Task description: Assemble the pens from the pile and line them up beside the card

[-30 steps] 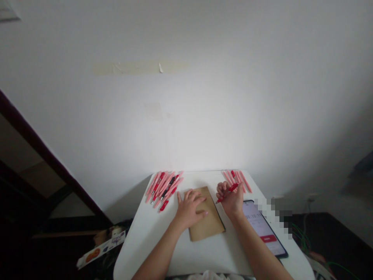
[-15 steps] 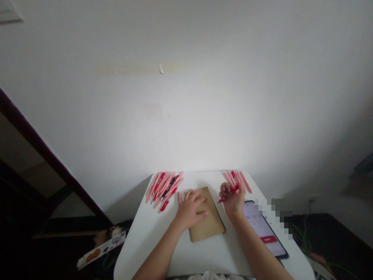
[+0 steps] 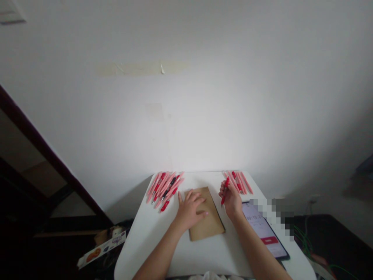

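My left hand (image 3: 191, 207) lies with fingers spread on a brown notebook (image 3: 210, 225), palm over its left part. To the right of the notebook, my right hand (image 3: 231, 197) is closed around a red pen (image 3: 225, 191), which stands steeply with its lower end near the table. Just behind that hand lies a small row of pens (image 3: 244, 182), mostly pink with a red one among them. A bigger pile of pens (image 3: 166, 188), pink, red and black, is spread to the left of the notebook.
A phone (image 3: 265, 229) showing a timer lies beside my right forearm on the white table (image 3: 186, 260). The table's far edge meets a white wall (image 3: 198, 116). A printed box (image 3: 101, 251) sits low to the left, and green cables (image 3: 304, 241) hang at the right.
My right hand has turned and shifted slightly left, bringing the red pen from a slant to a steeper angle. My left hand stays on the notebook.
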### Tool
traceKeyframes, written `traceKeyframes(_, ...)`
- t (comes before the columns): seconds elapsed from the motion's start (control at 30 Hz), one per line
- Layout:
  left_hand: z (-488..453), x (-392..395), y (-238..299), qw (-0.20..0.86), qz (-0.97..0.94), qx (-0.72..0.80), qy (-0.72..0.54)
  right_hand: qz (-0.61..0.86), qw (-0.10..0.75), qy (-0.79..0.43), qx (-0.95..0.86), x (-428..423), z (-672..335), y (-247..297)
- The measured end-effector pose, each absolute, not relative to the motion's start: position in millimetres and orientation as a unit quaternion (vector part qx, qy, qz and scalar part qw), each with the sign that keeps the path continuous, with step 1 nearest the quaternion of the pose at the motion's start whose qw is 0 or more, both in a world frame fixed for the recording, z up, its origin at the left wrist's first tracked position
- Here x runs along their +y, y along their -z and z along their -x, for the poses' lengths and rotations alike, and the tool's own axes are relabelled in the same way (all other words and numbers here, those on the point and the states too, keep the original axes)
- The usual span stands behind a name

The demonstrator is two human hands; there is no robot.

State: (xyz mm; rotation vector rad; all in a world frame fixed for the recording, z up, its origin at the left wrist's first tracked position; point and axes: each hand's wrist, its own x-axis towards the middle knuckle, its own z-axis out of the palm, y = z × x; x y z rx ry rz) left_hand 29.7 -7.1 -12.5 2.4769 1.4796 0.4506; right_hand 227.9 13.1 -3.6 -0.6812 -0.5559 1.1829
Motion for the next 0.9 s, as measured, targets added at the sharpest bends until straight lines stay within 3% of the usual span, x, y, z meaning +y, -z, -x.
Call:
traceKeyframes(0.13, -28.6, -6.5, 15.6, 0.112, -0.842, 0.503, -0.161, 0.389, 0.73, -0.482, -0.291, 16.8, -226.6, 7.3)
traceKeyframes(0.37, -31.4, -6.4, 17.4, 0.062, -0.802, 0.564, -0.189, 0.512, 0.631, -0.392, -0.433, 29.1, -242.9, -7.7)
traceKeyframes(0.5, -33.0, -4.9, 13.7, 0.037, -0.795, 0.583, -0.162, 0.6, 0.504, -0.237, -0.574, 40.7, -258.9, -23.0)
traceKeyframes(0.7, -33.3, 5.7, 8.8, 0.043, -0.818, 0.561, -0.116, 0.726, 0.247, -0.056, -0.64, 48.9, -264.1, -39.0)
traceKeyframes(0.9, -38.6, 27.9, 7.3, 0.065, -0.841, 0.532, -0.077, 0.762, 0.125, 0.04, -0.634, 59.5, -256.4, -34.5)
